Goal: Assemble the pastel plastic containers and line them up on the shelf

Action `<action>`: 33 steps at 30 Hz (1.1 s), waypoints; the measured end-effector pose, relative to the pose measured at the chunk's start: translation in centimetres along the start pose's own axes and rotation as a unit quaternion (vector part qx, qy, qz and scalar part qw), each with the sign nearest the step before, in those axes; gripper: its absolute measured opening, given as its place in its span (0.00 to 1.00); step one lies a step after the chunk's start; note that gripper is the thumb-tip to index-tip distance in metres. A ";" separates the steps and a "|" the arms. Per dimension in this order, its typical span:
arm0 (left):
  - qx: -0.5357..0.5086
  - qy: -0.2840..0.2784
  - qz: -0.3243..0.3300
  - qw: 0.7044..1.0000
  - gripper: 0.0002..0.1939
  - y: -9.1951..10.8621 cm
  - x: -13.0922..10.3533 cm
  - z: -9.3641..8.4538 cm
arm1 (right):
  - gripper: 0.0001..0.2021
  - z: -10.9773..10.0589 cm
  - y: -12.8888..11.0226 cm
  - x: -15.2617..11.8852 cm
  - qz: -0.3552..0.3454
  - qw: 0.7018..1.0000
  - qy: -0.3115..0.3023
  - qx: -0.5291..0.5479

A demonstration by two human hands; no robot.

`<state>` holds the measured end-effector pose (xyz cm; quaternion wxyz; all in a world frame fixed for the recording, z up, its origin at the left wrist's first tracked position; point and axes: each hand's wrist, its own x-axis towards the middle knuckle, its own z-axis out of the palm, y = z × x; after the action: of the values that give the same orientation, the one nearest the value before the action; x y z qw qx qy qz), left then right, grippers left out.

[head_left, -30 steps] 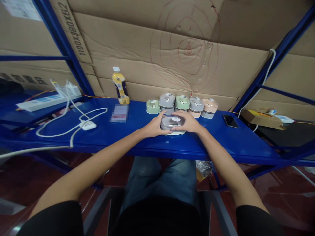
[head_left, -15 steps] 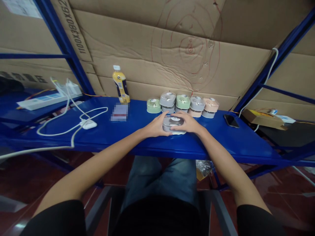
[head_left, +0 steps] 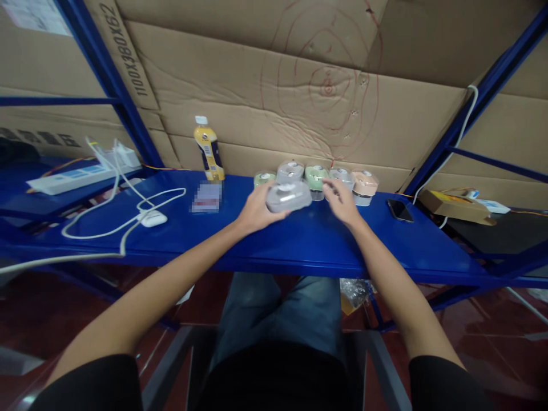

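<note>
My left hand [head_left: 258, 212] grips a grey lidded box [head_left: 289, 198] from its left side, raised and tilted above the blue tabletop. Off to the right, my right hand [head_left: 342, 202] holds nothing, its fingers apart, close in front of the stacked boxes. Along the back stand similar small boxes: a green one [head_left: 264, 178] partly behind the held box, a grey one [head_left: 290, 170], another green one [head_left: 315, 177], a grey one [head_left: 341, 176] partly hidden by my right hand, and a peach one [head_left: 365, 182] on top of a grey box [head_left: 362, 200].
A yellow drink bottle [head_left: 209, 149] stands at the back left behind a blurred-out packet [head_left: 206, 197]. White cables and an adapter [head_left: 153, 218] lie at left, near a power strip [head_left: 85, 174]. At right are a phone [head_left: 400, 210] and an open cardboard box [head_left: 456, 206].
Both hands were around the grey box on the table. The right hand has let go and moved right; the left hand has lifted the box up and to the left.
</note>
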<state>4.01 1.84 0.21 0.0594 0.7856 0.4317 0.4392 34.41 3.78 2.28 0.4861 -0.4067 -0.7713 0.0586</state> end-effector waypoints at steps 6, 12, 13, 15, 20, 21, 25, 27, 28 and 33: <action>0.038 0.185 -0.260 0.947 0.48 -2.2 5.8 -1.1 | 0.22 -4.2 6.8 1.7 0.234 0.896 0.349 -0.143; 0.080 0.144 -0.382 0.910 0.41 -1.7 8.8 1.6 | 0.30 -5.1 12.4 0.8 0.388 0.854 0.339 -0.076; 0.083 0.141 -0.370 0.914 0.40 -1.7 8.8 2.0 | 0.31 -5.2 13.0 0.6 0.389 0.857 0.333 -0.058; 0.079 0.141 -0.335 0.928 0.39 -2.2 8.6 2.2 | 0.33 -5.5 14.2 0.3 0.384 0.863 0.327 -0.024; 0.025 0.125 -0.259 0.957 0.38 -4.9 8.0 1.6 | 0.37 -6.2 16.4 0.5 0.332 0.886 0.322 0.033; 0.015 0.117 -0.247 0.962 0.39 -5.4 8.0 1.4 | 0.37 -6.3 16.7 0.6 0.320 0.892 0.316 0.046; -0.015 0.090 -0.219 0.971 0.48 -6.9 7.8 1.2 | 0.35 -6.6 17.3 1.1 0.273 0.916 0.274 0.107; -0.021 0.086 -0.215 0.973 0.51 -7.2 7.8 1.1 | 0.33 -6.7 17.3 1.2 0.270 0.918 0.264 0.126; -0.022 0.084 -0.216 0.973 0.52 -7.4 7.8 1.1 | 0.32 -6.7 17.3 1.3 0.273 0.917 0.261 0.130; -0.012 0.094 -0.270 0.958 0.54 -8.5 7.7 0.1 | 0.34 -5.9 16.2 1.5 0.279 0.926 0.218 0.129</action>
<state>0.64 12.79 1.08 0.1443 0.5942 0.6263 0.4837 48.05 13.70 -1.46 0.6544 -0.5419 -0.4877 0.2006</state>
